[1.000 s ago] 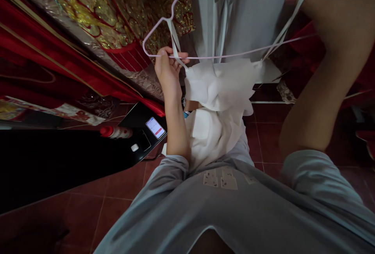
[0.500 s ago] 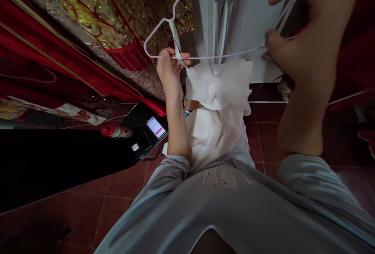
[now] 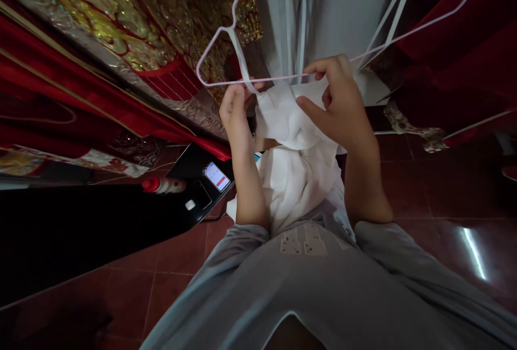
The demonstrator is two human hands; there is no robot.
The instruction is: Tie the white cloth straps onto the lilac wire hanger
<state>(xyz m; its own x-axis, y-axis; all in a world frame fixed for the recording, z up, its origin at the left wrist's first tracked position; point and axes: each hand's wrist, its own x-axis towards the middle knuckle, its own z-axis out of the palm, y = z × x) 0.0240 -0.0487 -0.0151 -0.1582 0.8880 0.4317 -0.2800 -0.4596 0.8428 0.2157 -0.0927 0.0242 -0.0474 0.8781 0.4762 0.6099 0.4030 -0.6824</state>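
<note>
A white garment (image 3: 297,172) with thin straps hangs from a pale wire hanger (image 3: 226,35) in front of my chest. My left hand (image 3: 235,110) is closed on the garment's left edge, just under the hanger's bottom bar. My right hand (image 3: 339,99) pinches the white fabric at the garment's top middle, fingers curled around it. The hanger's right end reaches up past the top right of the view.
Red and gold embroidered cloth (image 3: 133,21) hangs at the left. A black table (image 3: 81,221) below it carries a lit phone (image 3: 217,176), a red-capped bottle (image 3: 163,184) and a small white item (image 3: 190,204). A grey panel (image 3: 343,11) stands behind; red floor tiles (image 3: 436,188) below.
My right hand came down from the upper right strap and hanger end to the garment's top middle. The hanger tilted, its right end rising. My left hand stayed in place.
</note>
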